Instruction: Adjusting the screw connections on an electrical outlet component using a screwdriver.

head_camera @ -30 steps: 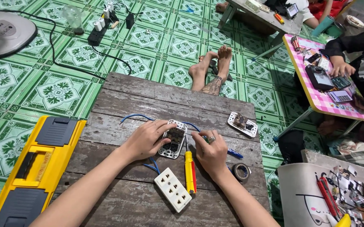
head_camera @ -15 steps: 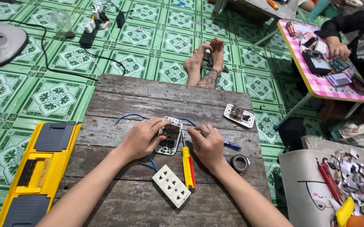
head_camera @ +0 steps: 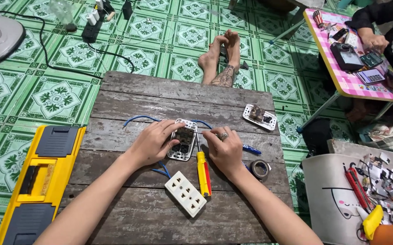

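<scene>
On a weathered wooden board (head_camera: pixel 169 97) my left hand (head_camera: pixel 153 141) grips the left side of a white switch module (head_camera: pixel 184 140) lying back side up. My right hand (head_camera: pixel 223 149), with a ring on one finger, pinches a blue wire (head_camera: pixel 203 122) at the module's right edge. Another stretch of blue wire (head_camera: pixel 137 119) curves off to the left. A yellow and red screwdriver (head_camera: pixel 203 172) lies just below my right hand. A white multi-hole socket plate (head_camera: pixel 185 193) rests in front of the hands.
A second switch module (head_camera: pixel 260 116) lies at the board's right, a roll of black tape (head_camera: pixel 259 168) beside my right wrist. A yellow toolbox (head_camera: pixel 40 177) sits left. Another person's bare feet (head_camera: pixel 221 59) rest behind the board. A pink table (head_camera: pixel 341 68) stands right.
Both hands have stayed on the switch module with only small finger shifts. The camera view has drifted slightly, so the board sits a little differently in the frame.
</scene>
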